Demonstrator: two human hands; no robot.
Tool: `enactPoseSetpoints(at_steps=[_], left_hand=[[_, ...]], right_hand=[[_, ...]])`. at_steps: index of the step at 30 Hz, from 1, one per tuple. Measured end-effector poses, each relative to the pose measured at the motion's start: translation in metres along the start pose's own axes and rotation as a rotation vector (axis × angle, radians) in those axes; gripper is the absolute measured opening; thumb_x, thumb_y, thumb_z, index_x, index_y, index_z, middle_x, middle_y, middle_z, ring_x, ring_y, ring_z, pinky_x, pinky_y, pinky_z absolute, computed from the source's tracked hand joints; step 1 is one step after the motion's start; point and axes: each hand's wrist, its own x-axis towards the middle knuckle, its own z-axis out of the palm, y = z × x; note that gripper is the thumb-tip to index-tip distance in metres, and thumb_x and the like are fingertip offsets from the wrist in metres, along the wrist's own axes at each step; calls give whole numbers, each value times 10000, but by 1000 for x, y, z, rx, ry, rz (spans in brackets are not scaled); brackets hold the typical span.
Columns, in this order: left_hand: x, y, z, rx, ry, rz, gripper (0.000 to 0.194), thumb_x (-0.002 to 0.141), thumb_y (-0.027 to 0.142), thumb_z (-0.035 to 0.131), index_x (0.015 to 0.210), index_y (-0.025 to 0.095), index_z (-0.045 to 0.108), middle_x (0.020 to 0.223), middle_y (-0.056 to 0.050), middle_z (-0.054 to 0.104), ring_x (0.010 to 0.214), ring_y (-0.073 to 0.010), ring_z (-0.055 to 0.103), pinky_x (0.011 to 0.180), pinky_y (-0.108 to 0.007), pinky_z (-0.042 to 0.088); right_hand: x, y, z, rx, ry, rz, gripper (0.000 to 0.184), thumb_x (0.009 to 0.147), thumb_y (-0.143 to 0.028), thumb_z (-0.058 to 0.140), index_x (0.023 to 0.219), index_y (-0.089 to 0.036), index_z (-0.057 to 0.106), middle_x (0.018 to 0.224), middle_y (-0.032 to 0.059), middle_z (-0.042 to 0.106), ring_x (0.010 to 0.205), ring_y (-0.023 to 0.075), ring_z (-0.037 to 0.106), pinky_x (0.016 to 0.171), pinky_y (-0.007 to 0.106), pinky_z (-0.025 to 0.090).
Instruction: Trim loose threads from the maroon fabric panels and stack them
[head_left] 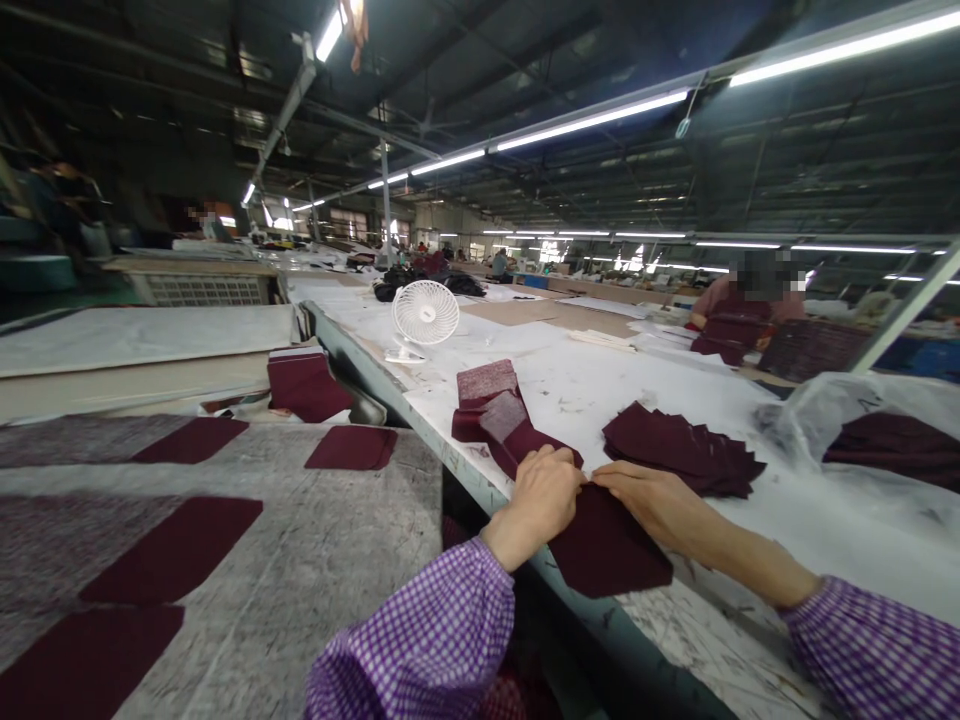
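Observation:
A dark maroon fabric piece (611,545) with angled lower corners hangs partly over the table's front edge. My left hand (546,495) is closed on its upper left edge, fingers curled. At the upper right edge, my right hand (656,500) pinches the same piece between thumb and extended fingers. Just beyond my left hand lies a loose pile of maroon and speckled pieces (502,410). Fanned out behind my right hand is a stack of maroon pieces (679,447). My fingertips almost meet, so the exact grip is partly hidden.
A white fan (425,313) stands farther back on the white table (555,360). To the left, a lower grey surface (300,540) bears several maroon pieces. A clear plastic bag (885,420) with maroon fabric lies at right. Another person (739,310) works across the table.

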Motion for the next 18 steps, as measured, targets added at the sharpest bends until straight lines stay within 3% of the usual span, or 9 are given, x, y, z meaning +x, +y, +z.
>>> enactPoseSetpoints(at_steps=[5,11,18], left_hand=[[-16,-25,-13,-89,64,10,191,871,255,541,894,247,730,895,-32,626,841,-176,504,782,-297,385],[-24,-34,-13,-110,131,63,200,880,294,547,914,231,733,883,-26,632,820,-167,504,744,-282,381],[-24,-35,-15,-126,149,81,177,862,281,577,898,218,738,871,-27,634,813,-169,517,745,-287,393]], right_hand=[[-1,3,-2,137,-37,56,313,897,-226,397,1064,-188,660,1071,87,662,970,211,617,881,350,527],[4,-12,-15,-42,-191,-9,375,891,-148,375,1158,-205,632,1146,99,616,1014,227,589,865,348,497],[11,-22,-16,-198,-211,-61,473,884,-110,365,1291,-269,545,1045,92,616,888,192,604,779,303,494]])
